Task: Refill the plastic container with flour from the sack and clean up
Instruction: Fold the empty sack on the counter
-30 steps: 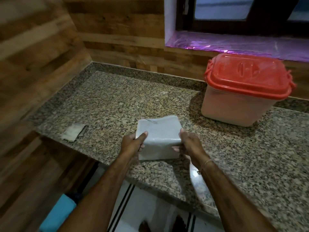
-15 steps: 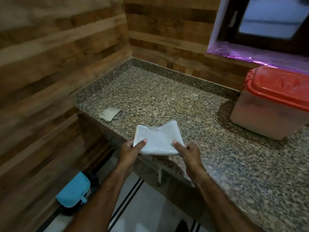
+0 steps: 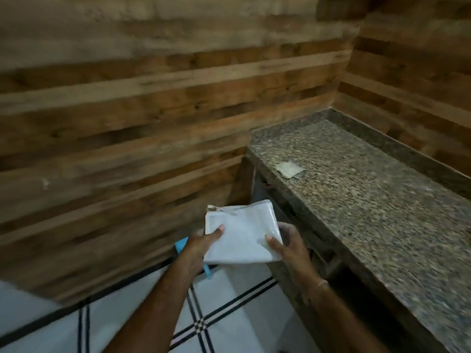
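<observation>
Here the wooden wall (image 3: pixel 132 128) takes most of the view — long horizontal planks in brown and lighter stripes, meeting a second such wall in the corner. Below it lies the floor (image 3: pixel 244 312) of pale tiles, crossed by thin black lines. At the right stands one counter (image 3: pixel 377 200) of speckled granite, with a low raised border against the wall; on it rests one small flat pale packet (image 3: pixel 290 168), near the edge.

The folded sack (image 3: pixel 242 235) is one piece, white, flat and roughly square, a little glossy, with a frayed thread at its upper left corner. It is held in the air above the floor, just beside the counter's front. The left hand (image 3: pixel 201 247) grips its left edge, the right hand (image 3: pixel 286 247) its right edge — thumbs on top. One small blue object (image 3: pixel 181 246) shows under the left hand, mostly hidden.
</observation>
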### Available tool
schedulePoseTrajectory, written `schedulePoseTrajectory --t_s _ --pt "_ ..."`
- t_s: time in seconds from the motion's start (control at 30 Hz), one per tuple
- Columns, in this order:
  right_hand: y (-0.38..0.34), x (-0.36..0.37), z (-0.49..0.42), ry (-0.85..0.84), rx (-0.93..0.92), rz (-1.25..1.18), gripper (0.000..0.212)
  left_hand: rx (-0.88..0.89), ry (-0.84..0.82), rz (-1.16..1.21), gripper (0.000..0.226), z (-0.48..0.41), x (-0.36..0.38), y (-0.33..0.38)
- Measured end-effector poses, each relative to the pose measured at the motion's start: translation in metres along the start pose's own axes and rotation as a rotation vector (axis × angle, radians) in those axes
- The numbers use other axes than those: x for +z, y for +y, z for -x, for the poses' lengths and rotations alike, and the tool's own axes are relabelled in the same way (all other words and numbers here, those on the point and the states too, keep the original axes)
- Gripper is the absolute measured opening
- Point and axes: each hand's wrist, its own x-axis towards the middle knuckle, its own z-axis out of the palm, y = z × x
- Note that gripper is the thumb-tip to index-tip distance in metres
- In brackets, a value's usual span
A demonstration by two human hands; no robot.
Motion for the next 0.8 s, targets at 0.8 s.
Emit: schedulePoseTrajectory --t_s 0.8 --pt "0.171 0.205 -0.228 -0.167 0.471 0.435 0.018 -0.162 0.652 0.050 0.021 -0.164 -0.160 -0.098"
